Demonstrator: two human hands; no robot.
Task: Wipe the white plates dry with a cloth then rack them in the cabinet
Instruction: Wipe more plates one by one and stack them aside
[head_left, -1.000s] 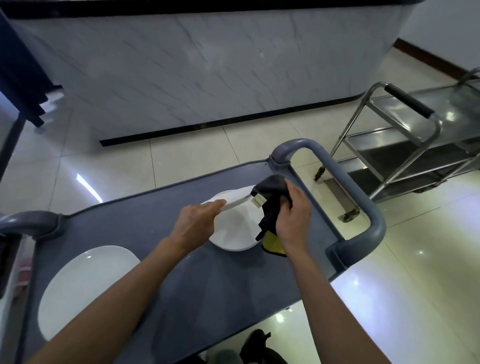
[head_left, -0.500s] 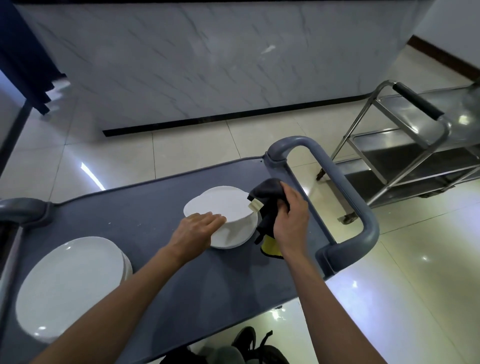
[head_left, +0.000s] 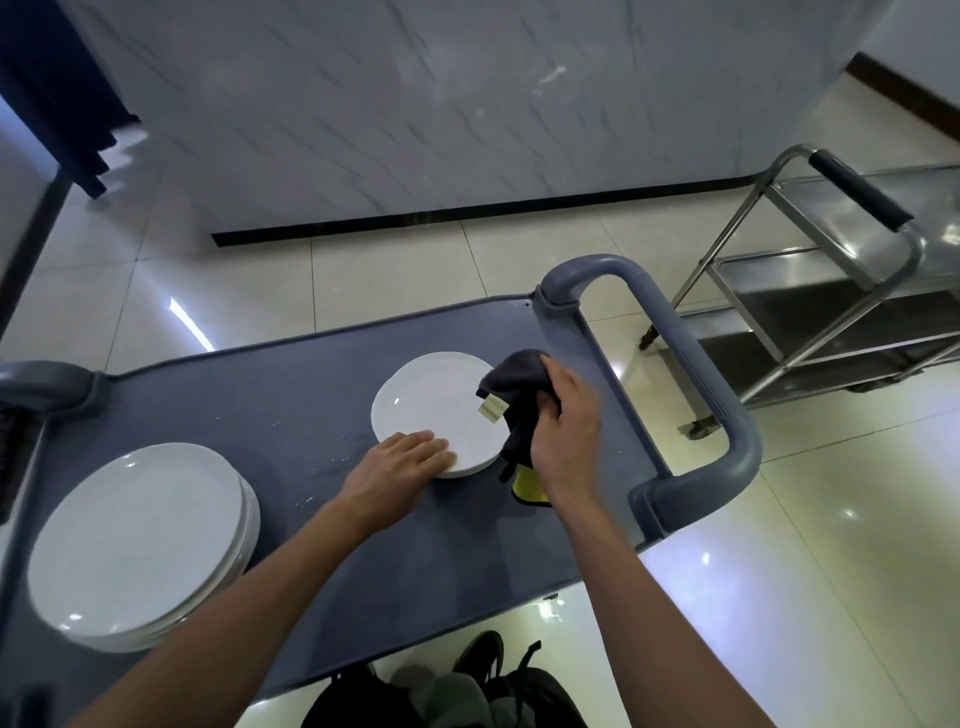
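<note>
A small stack of white plates (head_left: 434, 405) lies flat on the grey cart top (head_left: 291, 384) near its right end. My left hand (head_left: 397, 467) rests with straight fingers on the near rim of the top plate. My right hand (head_left: 563, 415) grips a dark grey cloth (head_left: 514, 387) with a yellow underside and a pale tag, held at the plates' right edge. A taller stack of white plates (head_left: 137, 540) stands at the cart's left end. No cabinet is in view.
The cart's grey loop handle (head_left: 696, 364) rises just right of my right hand. A steel trolley (head_left: 841, 291) stands on the tiled floor further right. A marble-faced counter (head_left: 415, 104) blocks the far side. Water drops (head_left: 337, 457) lie on the cart top. Shoes and a dark bag (head_left: 467, 686) sit below.
The plate that my left hand held tilted up has come down flat on the small stack. My left hand now lies flat on its rim. The cloth stays at the right edge.
</note>
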